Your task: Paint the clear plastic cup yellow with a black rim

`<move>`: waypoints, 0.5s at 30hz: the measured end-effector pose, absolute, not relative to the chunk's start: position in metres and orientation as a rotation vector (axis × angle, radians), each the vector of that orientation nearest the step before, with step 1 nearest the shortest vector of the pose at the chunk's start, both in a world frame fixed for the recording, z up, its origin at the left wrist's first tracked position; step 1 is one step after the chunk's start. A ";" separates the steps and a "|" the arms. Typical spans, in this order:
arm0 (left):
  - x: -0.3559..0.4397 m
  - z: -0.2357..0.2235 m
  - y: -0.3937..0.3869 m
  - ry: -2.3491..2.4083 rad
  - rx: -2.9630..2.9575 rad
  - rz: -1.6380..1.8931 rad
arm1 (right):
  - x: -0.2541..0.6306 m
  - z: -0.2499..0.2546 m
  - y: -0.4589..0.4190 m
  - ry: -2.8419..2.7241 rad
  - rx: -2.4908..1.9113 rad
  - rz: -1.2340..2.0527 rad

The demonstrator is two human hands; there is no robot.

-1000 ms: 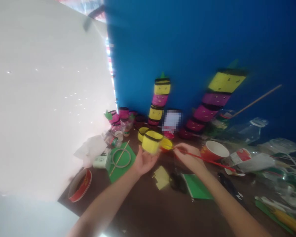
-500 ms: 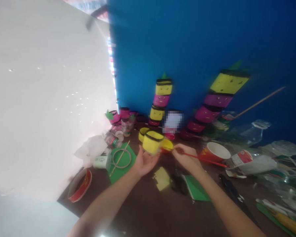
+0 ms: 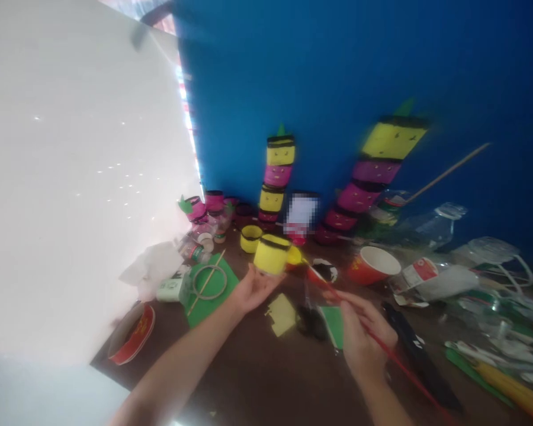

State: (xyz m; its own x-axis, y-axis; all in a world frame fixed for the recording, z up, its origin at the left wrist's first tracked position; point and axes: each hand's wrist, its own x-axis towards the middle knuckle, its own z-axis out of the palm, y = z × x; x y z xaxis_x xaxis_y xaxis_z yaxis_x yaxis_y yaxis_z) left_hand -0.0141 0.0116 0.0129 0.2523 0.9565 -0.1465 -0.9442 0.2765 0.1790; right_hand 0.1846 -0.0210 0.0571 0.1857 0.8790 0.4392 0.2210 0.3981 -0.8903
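My left hand [image 3: 258,290] holds a yellow cup-like ring [image 3: 270,255] with a black rim upright, its fingers beneath and round the lower part. In my right hand [image 3: 368,334] is a thin red-handled paintbrush [image 3: 408,374], slanting up and left. Its blurred tip points at a small container of yellow paint [image 3: 295,255], just right of the held ring; I cannot tell whether it touches the paint. Behind my left hand stands a second yellow ring [image 3: 251,239] with a dark rim. A pale yellow scrap [image 3: 281,315] lies between my hands.
Two stacks of painted rings with faces [image 3: 279,173], [image 3: 356,196] stand by the blue wall [image 3: 320,77]. A paper cup [image 3: 375,266] and clear plastic bottles are at right. Green sheet [image 3: 222,299] with a grey ring, and a red paper band [image 3: 135,340], lie left.
My right hand has drawn back toward me and right, away from the paint, and the brush now slants from lower right to upper left. The whole view has shifted slightly.
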 end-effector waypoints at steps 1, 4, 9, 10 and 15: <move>-0.014 0.012 0.012 0.264 0.046 1.292 | 0.184 0.059 -0.028 -1.412 -1.075 0.571; -0.013 0.011 0.011 0.292 0.035 1.284 | 0.182 0.063 -0.040 -1.555 -0.976 0.374; -0.013 0.010 0.009 0.302 0.074 1.274 | 0.182 0.057 -0.041 -1.680 -0.912 0.200; -0.013 0.011 0.009 0.307 0.085 1.270 | 0.182 0.056 -0.041 -1.688 -0.913 0.214; -0.013 0.012 0.008 0.331 0.140 1.281 | 0.178 0.056 -0.044 -1.663 -0.907 0.280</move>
State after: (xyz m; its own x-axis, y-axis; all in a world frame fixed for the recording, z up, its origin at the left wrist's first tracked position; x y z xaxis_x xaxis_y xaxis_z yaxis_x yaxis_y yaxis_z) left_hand -0.0126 0.0085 0.0121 0.2469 0.9550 -0.1646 -0.9150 0.2856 0.2849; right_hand 0.1783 -0.0437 0.0562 -0.0373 0.6881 0.7246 0.4127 0.6710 -0.6159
